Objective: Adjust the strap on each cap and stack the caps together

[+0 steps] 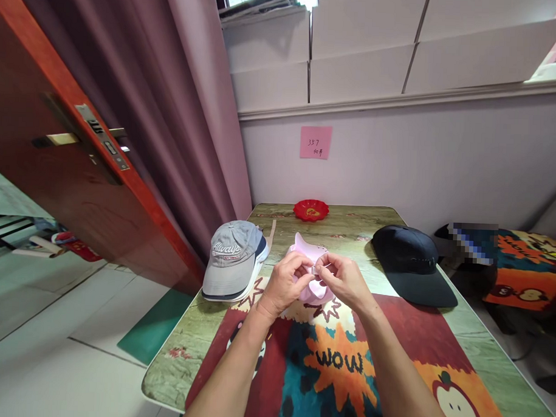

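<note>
A pale pink cap [318, 293] is in the middle of the table, partly covered by my hands, with one curved edge rising behind the fingers. My left hand [286, 280] is closed, thumb and fingers pinching a small pale piece of the cap's strap. From the other side my right hand [342, 279] pinches the same spot, its fingertips meeting those of the left. What exactly lies between the fingertips is too small to make out. To the left sits a stack of caps with a grey cap [231, 255] on top; a black cap [410, 262] lies to the right.
A red scalloped dish [311, 210] stands at the table's back edge. A colourful mat [340, 369] covers the front of the wood-patterned table [176, 363]. A pink note [315, 142] is on the wall. At left are a brown door [46, 164] and a curtain [186, 77].
</note>
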{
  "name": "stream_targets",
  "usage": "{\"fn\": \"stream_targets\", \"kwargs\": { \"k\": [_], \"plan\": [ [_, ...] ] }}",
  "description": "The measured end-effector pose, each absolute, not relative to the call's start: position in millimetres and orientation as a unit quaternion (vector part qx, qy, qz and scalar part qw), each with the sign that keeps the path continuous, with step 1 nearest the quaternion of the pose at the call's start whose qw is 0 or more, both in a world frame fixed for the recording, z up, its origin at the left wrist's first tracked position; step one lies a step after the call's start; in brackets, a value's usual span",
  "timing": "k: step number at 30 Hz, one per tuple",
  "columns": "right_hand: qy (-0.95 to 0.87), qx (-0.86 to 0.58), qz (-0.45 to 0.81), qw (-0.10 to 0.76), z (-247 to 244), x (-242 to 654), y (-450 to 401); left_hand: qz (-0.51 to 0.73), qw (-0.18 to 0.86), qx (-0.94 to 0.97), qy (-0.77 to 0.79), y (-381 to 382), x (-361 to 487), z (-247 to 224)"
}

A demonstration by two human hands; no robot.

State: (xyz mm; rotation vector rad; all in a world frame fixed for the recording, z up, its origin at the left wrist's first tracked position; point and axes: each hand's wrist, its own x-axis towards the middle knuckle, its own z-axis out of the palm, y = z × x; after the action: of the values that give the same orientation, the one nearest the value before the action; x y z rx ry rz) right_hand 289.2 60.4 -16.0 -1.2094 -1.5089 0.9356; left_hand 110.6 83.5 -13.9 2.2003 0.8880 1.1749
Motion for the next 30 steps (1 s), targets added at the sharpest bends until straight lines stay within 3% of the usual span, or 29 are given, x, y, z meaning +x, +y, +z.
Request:
{"fn": "stream_targets", "kwargs": {
  "k": [18, 30],
  "plan": [
    [-0.566, -0.413, 0.457, 0.548, -34.7, 279.0, 70.4, 0.447, 0.226, 0.793, 0.346, 84.6, 109.6, -16.4],
    [-0.642, -0.395, 0.419, 0.507, -27.3, 290.1, 64.9, 0.448, 0.375, 0.717, 0.38, 86.8, 99.4, -16.3]
  ]
}}
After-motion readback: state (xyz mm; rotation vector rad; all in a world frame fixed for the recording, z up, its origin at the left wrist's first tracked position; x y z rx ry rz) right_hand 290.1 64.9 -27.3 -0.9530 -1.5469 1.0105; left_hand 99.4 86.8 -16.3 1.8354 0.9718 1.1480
